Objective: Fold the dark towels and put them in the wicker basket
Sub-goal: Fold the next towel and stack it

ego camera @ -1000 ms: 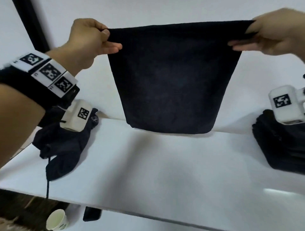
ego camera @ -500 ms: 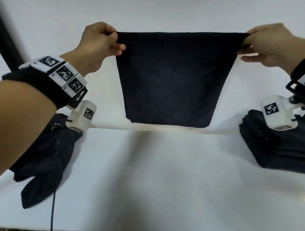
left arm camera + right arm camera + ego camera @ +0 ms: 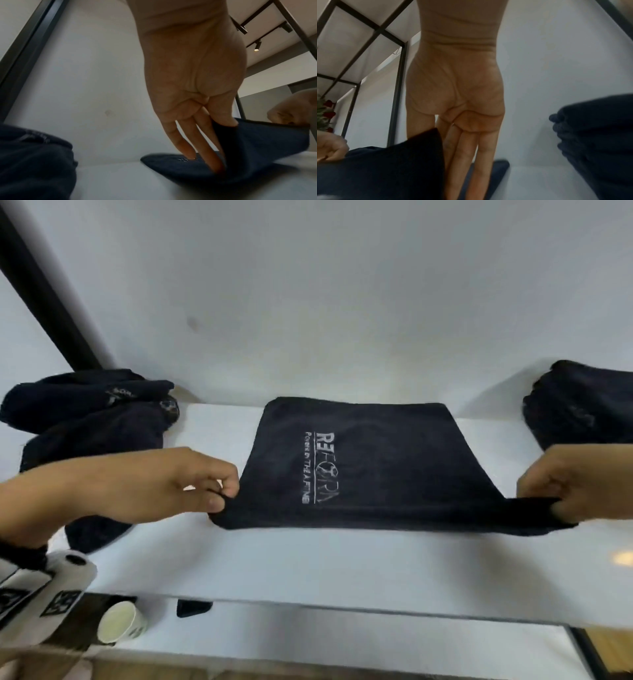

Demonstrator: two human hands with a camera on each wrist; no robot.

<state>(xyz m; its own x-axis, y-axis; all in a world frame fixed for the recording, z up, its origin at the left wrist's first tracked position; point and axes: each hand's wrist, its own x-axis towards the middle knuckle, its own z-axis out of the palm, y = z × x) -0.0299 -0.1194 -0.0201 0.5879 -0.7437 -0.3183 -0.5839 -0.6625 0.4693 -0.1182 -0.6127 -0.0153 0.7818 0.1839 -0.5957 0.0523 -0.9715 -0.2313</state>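
Note:
A dark towel (image 3: 376, 467) with white lettering lies across the middle of the white table (image 3: 308, 563), its far part flat and its near edge held up. My left hand (image 3: 219, 501) pinches the near left corner, and the left wrist view shows that corner of the towel (image 3: 240, 151) between thumb and fingers (image 3: 211, 152). My right hand (image 3: 561, 505) pinches the near right corner; in the right wrist view the towel (image 3: 393, 169) hangs from thumb and fingers (image 3: 467, 155). No wicker basket is in view.
A heap of unfolded dark towels (image 3: 89, 419) lies at the table's left end. A stack of folded dark towels (image 3: 582, 405) sits at the right end. Below the table's front edge stand a paper cup (image 3: 118, 625) and a small dark object (image 3: 193, 607).
Both hands have come down from chest height, laying the hanging towel onto the table. Its lettered face now shows and the hands still grip the near corners.

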